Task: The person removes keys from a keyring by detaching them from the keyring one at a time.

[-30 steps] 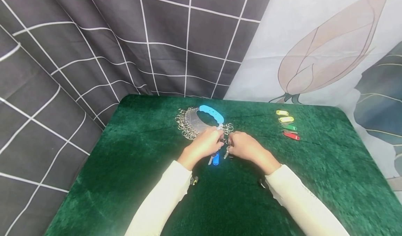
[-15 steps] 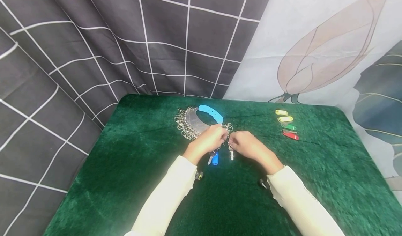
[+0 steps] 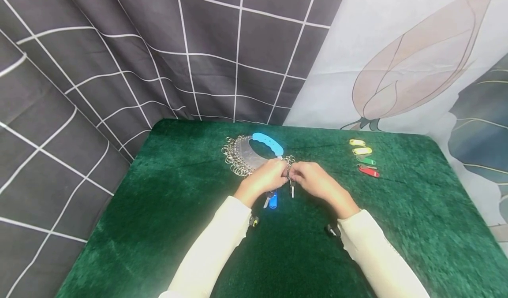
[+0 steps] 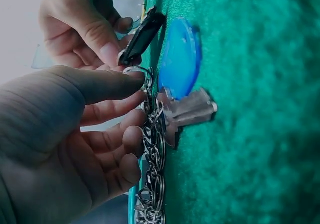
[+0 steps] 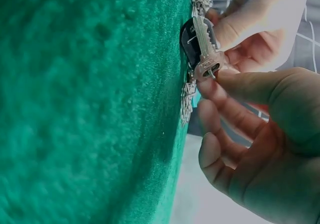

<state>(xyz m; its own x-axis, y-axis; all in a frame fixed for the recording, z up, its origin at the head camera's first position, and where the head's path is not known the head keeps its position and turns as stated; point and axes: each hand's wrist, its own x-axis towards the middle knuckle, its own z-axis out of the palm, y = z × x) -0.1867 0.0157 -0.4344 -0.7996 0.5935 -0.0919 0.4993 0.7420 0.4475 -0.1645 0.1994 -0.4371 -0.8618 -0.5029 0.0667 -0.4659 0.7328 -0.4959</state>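
Note:
A fan-shaped key holder lies on the table, with a light-blue handle, a clear plate and many metal clasps and rings along its edge. My left hand is over its near edge, thumb and forefinger pinching a metal ring. Close beside it, my right hand pinches a silver key by its head, at its ring. A black key tag hangs behind that key. Below my left hand lie a blue key tag and another key, joined to the holder's rings.
To the right on the green cloth-covered table lie two yellow key tags, a green one and a red one. A dark checked curtain hangs along the back and left.
My left hand has moved slightly right, closer to my right hand. The key at my right fingers has swung from a slant to hanging straight down. The holder stays in place.

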